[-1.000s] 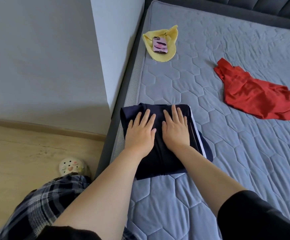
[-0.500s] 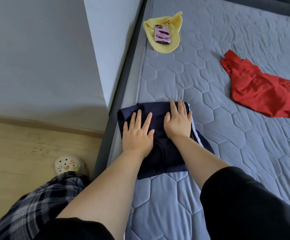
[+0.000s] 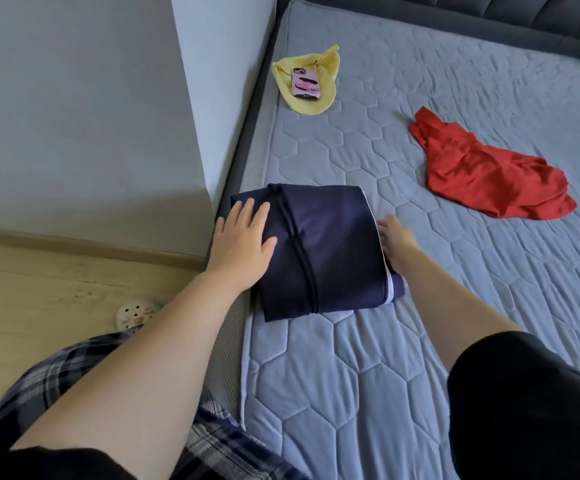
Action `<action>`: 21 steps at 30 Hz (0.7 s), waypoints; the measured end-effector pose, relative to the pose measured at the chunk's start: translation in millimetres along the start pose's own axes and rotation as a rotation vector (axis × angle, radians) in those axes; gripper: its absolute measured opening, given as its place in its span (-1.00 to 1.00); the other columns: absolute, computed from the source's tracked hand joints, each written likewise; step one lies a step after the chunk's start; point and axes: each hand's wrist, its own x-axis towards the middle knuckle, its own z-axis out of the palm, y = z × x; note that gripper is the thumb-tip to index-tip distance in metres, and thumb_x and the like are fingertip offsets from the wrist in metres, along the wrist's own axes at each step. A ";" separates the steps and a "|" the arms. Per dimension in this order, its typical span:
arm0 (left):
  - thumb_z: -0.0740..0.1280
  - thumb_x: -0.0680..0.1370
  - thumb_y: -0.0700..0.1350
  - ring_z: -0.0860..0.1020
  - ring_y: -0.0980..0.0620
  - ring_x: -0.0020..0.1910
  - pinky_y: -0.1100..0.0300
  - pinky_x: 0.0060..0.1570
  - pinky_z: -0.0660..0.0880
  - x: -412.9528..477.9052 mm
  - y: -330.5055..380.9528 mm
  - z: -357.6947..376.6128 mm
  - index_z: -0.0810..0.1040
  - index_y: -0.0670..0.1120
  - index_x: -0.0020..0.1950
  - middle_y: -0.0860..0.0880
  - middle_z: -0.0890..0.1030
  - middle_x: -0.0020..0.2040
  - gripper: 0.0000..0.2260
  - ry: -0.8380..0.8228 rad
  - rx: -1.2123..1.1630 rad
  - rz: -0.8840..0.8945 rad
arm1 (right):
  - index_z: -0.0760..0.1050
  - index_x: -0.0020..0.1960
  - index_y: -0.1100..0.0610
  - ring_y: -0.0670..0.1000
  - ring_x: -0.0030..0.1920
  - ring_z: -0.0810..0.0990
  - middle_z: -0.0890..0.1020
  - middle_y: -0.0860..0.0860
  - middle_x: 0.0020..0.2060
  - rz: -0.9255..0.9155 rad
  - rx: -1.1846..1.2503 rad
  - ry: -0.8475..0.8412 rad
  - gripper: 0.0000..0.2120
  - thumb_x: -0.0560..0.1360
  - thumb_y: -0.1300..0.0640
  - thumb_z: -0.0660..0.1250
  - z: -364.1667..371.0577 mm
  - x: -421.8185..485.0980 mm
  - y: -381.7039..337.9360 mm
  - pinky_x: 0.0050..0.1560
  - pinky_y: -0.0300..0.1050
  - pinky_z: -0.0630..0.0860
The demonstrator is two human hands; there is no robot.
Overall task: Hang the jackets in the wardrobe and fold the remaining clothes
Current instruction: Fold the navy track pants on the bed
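A folded navy garment (image 3: 330, 247) with a thin white edge lies at the near left edge of the grey quilted mattress (image 3: 420, 341). My left hand (image 3: 243, 240) rests flat on its left part, fingers straight and spread. My right hand (image 3: 394, 237) is at the garment's right edge, fingers relaxed and blurred, touching the white trim. A crumpled red garment (image 3: 482, 171) lies unfolded further right on the mattress.
A yellow cloth (image 3: 316, 95) with a pink phone (image 3: 305, 87) on it sits near the bed's far left edge. A grey wall corner (image 3: 191, 98) stands left of the bed. Wooden floor (image 3: 39, 289) and a small round cream object (image 3: 136, 314) lie at the lower left.
Both hands lay side by side on top of the navy garment; now they have slid apart, the left to its left part, the right off to its right edge.
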 end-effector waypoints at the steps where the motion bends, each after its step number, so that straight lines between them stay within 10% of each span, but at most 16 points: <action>1: 0.13 0.62 0.07 -0.04 -0.08 0.55 -0.12 0.47 0.01 -6.7 5.9 -0.8 0.05 -0.03 0.57 -0.08 0.02 0.58 -0.44 0.021 -0.002 0.056 | 0.35 0.38 0.28 0.08 0.01 0.53 0.54 0.19 0.18 0.077 0.172 -0.011 -0.49 0.65 -0.06 -0.04 -11.0 -7.4 4.5 0.01 -0.13 0.42; 3: 0.16 0.59 0.14 -0.04 -0.08 0.55 -0.13 0.46 0.02 -17.2 23.3 -0.9 0.08 -0.03 0.56 -0.07 0.04 0.58 -0.40 0.031 0.000 0.215 | 0.25 0.44 0.35 0.03 0.17 0.54 0.59 0.11 0.17 0.174 0.319 -0.042 -0.47 0.67 0.00 -0.11 -29.9 -25.1 29.3 0.18 -0.13 0.42; 5: 0.18 0.54 0.25 -0.07 -0.06 0.55 -0.14 0.45 0.01 -27.5 42.8 4.1 0.07 0.00 0.56 -0.04 0.04 0.58 -0.32 -0.034 0.031 0.349 | 0.24 0.42 0.41 -0.27 -0.09 0.61 0.70 -0.19 -0.20 0.242 0.537 -0.099 -0.58 0.69 0.20 -0.13 -34.2 -50.1 57.0 0.05 -0.41 0.46; 7: 0.23 0.48 0.30 -0.13 -0.05 0.55 -0.16 0.46 -0.04 -40.7 56.2 15.7 0.00 0.03 0.57 -0.02 -0.05 0.59 -0.22 -0.153 0.130 0.395 | 0.33 0.36 0.31 -0.13 -0.23 0.66 0.69 -0.04 -0.37 0.253 0.786 -0.122 -0.59 0.69 0.09 -0.08 -35.3 -64.5 78.7 0.03 -0.30 0.53; 17: 0.18 0.57 -0.33 -0.13 -0.11 0.55 -0.07 0.49 0.02 -63.9 45.6 38.5 -0.22 0.05 0.56 -0.02 -0.21 0.58 -0.25 -0.276 0.274 0.160 | 0.36 0.38 0.17 0.11 0.27 0.51 0.52 0.10 0.31 0.512 1.256 -0.151 -0.49 0.59 -0.16 0.11 14.9 -128.5 93.2 0.35 0.23 0.28; 21: 0.17 0.55 -0.38 -0.15 -0.10 0.55 -0.06 0.49 0.04 -63.2 45.0 43.8 -0.23 0.03 0.56 -0.02 -0.22 0.57 -0.22 -0.300 0.243 0.146 | 0.31 0.43 0.23 0.11 0.34 0.46 0.46 0.17 0.36 0.230 1.091 -0.333 -0.43 0.54 -0.09 0.22 46.8 -140.3 83.9 0.33 0.01 0.34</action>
